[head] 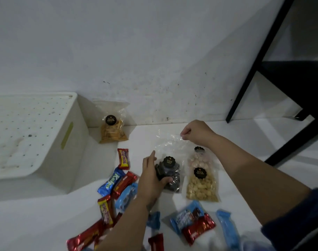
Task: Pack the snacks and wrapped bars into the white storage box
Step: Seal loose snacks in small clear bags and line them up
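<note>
Clear bag of dark cookies [170, 173]: left hand [151, 180] grips its base, right hand [194, 132] pinches the top; I'd lift it level toward the white storage box [28, 134], upper left.

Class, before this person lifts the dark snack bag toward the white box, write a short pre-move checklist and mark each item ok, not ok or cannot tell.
1. Left hand grips the dark snack bag low down: ok.
2. Right hand pinches the bag's clear top: ok.
3. Bag sealed: cannot tell.
4. White box ready to take snacks: not ok, it seems to lie upside down.
5. Bag clear of the nut bag: cannot tell, they lie side by side.
</note>
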`<state>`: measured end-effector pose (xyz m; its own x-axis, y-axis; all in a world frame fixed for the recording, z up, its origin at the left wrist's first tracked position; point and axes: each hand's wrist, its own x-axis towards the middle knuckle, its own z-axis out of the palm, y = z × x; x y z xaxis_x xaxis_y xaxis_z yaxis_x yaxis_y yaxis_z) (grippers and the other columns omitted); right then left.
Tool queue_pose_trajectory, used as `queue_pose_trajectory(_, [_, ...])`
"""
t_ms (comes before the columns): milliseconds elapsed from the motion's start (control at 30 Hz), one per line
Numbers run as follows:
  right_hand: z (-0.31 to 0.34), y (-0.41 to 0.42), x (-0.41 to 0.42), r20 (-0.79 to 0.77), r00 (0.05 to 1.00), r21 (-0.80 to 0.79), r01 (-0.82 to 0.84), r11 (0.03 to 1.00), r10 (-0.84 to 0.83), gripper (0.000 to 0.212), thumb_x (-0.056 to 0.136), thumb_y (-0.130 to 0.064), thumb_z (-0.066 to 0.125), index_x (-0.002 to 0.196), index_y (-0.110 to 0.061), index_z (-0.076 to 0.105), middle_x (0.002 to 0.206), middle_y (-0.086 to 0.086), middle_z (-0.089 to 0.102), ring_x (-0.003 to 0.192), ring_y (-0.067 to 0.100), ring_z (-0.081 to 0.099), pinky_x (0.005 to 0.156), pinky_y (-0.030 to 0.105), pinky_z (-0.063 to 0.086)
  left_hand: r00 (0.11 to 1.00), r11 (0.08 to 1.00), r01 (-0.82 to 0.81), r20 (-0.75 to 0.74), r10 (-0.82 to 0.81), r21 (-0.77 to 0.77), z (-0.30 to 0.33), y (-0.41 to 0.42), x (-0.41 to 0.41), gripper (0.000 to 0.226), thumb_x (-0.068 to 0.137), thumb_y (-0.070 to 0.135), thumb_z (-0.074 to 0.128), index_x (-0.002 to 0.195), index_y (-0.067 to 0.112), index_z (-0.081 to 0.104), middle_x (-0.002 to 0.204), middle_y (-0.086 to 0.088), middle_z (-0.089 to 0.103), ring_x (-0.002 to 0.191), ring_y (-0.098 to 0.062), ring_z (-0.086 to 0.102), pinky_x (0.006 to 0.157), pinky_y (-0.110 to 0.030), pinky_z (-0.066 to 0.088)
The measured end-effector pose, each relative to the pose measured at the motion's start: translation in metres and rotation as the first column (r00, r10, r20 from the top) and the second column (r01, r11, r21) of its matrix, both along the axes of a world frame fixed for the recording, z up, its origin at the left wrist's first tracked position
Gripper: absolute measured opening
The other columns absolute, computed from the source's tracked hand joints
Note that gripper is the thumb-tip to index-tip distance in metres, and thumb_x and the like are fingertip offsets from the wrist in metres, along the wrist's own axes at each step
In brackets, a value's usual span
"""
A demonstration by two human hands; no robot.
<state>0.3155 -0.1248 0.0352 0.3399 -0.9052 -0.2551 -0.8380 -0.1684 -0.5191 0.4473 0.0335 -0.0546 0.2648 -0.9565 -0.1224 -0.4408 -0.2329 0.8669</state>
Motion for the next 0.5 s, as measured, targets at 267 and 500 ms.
queue_pose_trajectory(267, [0.019, 0.066, -0.019, -0.001, 0.999, -0.024, -0.048, 0.999, 0.048, 0.026, 0.086, 0.003, 0.058, 0.103, -0.008, 0.074, 0.114, 0.009, 0.068, 0.091, 0.013, 0.058, 0.077, 0.021, 0.044, 0.998, 1.0, 0.002, 0.07, 0.0, -0.026, 0.001, 0.056, -0.014, 0.106, 0.073, 0.013, 0.08, 0.151, 0.028, 0.009, 0.139, 0.003, 0.031, 0.128, -0.018, 0.044, 0.098, -0.042, 0.049])
queue_pose_trajectory(500, [0.014, 0.109, -0.037, 0.069, 0.998, -0.066, 0.013, 0.998, -0.009, 0.027, 0.09, -0.005, 0.051, 0.107, -0.012, 0.071, 0.119, 0.006, 0.066, 0.107, 0.023, 0.062, 0.082, 0.021, 0.046, 0.984, 0.997, 0.029, 0.18, -0.016, -0.071, 0.004, 0.088, -0.024, 0.103, 0.076, 0.014, 0.078, 0.151, 0.026, 0.009, 0.139, 0.0, 0.033, 0.122, -0.021, 0.048, 0.087, -0.039, 0.053])
